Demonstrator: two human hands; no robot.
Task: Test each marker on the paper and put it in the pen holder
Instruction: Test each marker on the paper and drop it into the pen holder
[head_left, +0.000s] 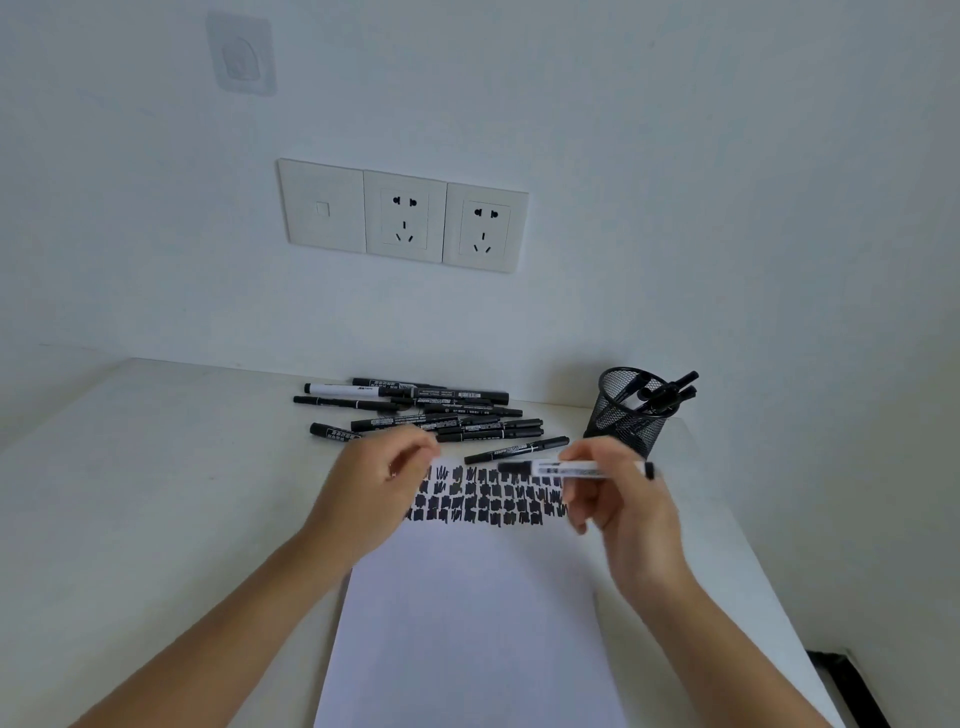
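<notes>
White marker (571, 470) pinched in right hand (626, 506), long axis level, just short of pen holder (626, 418). Left hand (371, 491) farther off, curled, blurred; perhaps holding cap, cannot tell.

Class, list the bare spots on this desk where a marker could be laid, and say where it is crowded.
Free: desk left of the paper; the paper's blank half below the scribbles. Crowded: marker pile behind the paper, pen holder far right.
</notes>
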